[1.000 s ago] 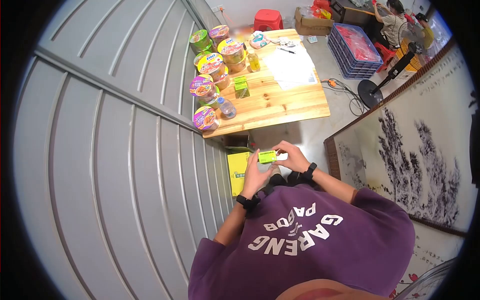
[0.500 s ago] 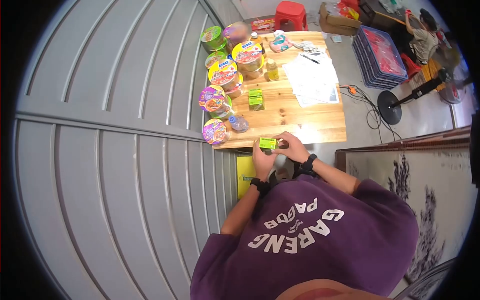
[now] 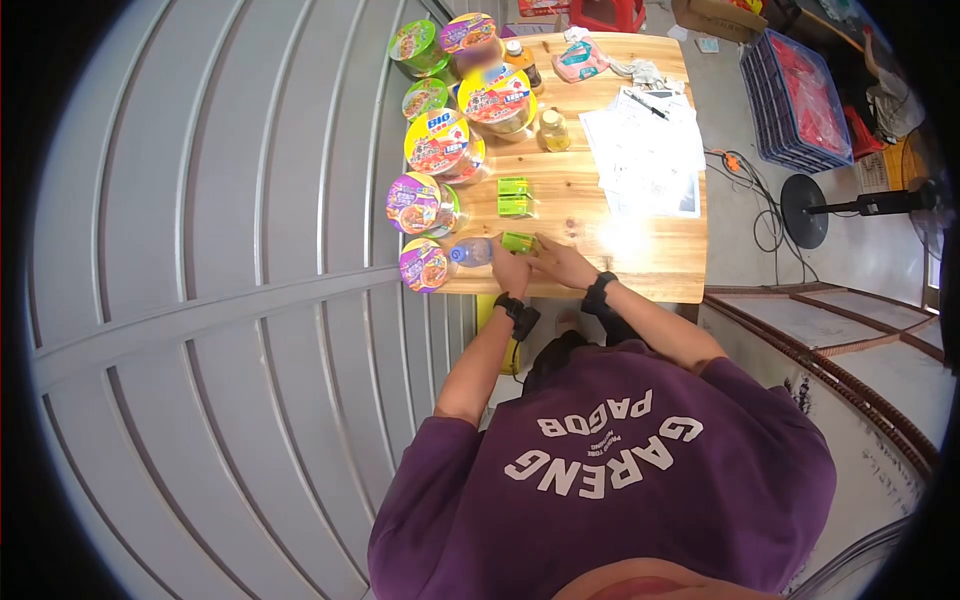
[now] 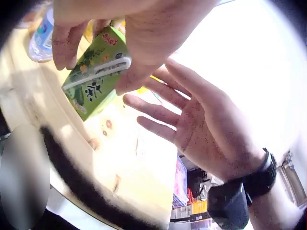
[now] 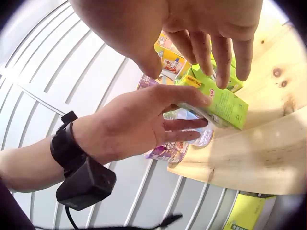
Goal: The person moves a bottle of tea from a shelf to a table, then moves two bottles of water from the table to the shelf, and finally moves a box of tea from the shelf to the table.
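Note:
A green drink carton (image 3: 518, 243) with a wrapped straw (image 4: 93, 78) on its side is low over the wooden table (image 3: 610, 250), near the front edge. My left hand (image 3: 511, 270) grips it between thumb and fingers. Beside it my right hand (image 3: 565, 266) holds nothing, its fingers extended near the carton, as the left wrist view shows. Just beyond, two similar green cartons (image 3: 514, 205) stand side by side on the table. A clear plastic bottle (image 3: 471, 252) lies next to my left hand.
Instant noodle tubs (image 3: 436, 145) line the table's left side along the grey panel wall (image 3: 230, 200). Farther back stand a small yellow bottle (image 3: 553, 131) and a tissue pack (image 3: 580, 60). Papers (image 3: 640, 150) with a pen cover the right side. A floor fan (image 3: 803, 212) stands beyond.
Both hands have moved forward with the carton, from in front of the table to above its near edge. My right hand has let go of the carton.

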`<state>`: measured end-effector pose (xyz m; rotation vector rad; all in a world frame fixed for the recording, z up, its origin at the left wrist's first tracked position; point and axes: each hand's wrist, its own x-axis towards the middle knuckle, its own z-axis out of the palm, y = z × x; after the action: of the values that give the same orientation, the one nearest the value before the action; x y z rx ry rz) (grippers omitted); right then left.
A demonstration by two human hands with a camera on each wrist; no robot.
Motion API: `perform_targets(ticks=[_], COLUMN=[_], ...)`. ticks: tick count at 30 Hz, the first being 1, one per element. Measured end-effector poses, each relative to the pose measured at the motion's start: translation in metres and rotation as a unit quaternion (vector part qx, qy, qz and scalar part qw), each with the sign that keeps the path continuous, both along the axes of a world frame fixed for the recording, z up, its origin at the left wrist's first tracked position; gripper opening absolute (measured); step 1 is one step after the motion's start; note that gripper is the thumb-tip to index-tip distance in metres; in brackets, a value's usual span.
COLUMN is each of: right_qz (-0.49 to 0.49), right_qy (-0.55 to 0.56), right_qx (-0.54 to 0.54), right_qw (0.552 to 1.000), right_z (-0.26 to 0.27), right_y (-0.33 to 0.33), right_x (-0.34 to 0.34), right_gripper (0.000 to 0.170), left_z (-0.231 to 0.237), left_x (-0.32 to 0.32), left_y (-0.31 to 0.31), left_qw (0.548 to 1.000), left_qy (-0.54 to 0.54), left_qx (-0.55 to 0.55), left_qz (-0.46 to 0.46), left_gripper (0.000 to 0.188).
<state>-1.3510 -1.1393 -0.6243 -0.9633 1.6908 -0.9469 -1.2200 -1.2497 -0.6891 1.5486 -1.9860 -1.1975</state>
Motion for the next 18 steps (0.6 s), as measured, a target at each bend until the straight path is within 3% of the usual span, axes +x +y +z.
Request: perform_targets(ticks=[2, 8, 11, 18], right_qz=[-0.003, 0.008, 0.028, 0.058], right_qy=[0.001, -0.112, -0.105, -0.172], right_qx=[0.028, -0.054, -0.003, -0.018], right_qw=[1.0, 0.992, 0.994, 0.983], right_z=[0.0, -0.05, -0.043, -0.061], right_y=[-0.018, -0.043, -0.048, -0.047], right_x=[-0.005, -0.011, -0.021, -0.027], right_gripper=[0.063, 0.049, 0.048, 0.047], left_z=[0.005, 0.0, -0.001, -0.01], left_x=[-0.013, -0.033, -0.039, -0.042], left_y=[-0.007, -0.022, -0.025, -0.021], left_qw=[0.999, 0.996, 0.997, 0.996], left_qy=[-0.008, 0.027, -0.019, 0.014], left_qx=[-0.007, -0.029, -0.024, -0.023], left_qz=[0.032, 0.074, 0.073, 0.087], left_gripper=[0.068, 0.069, 0.072, 0.083])
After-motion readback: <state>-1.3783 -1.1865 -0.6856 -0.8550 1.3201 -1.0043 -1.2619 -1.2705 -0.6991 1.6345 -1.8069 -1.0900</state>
